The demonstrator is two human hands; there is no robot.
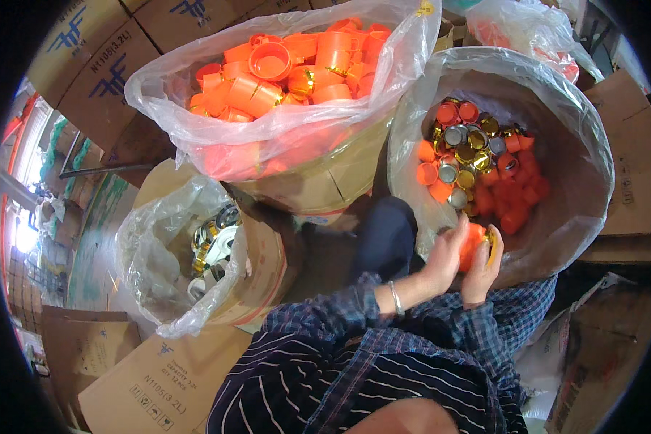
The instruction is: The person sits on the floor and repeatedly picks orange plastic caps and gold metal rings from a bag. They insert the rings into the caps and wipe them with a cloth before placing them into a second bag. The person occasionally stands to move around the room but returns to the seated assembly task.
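Observation:
Both my hands meet just in front of my chest, at the near rim of the right-hand bag. My left hand (445, 254) and my right hand (483, 269) together grip one orange plastic cap (472, 242) with a gold ring (491, 246) at its right end. A silver bracelet sits on my left wrist. Behind the hands, a clear plastic-lined box (579, 145) holds several orange caps fitted with gold and silver tops (477, 163).
A large clear bag of plain orange caps (289, 72) stands in a carton at top centre. A lower-left lined carton (159, 246) holds gold and silver rings (213, 242). Brown cartons surround me; another bag (528, 32) sits top right.

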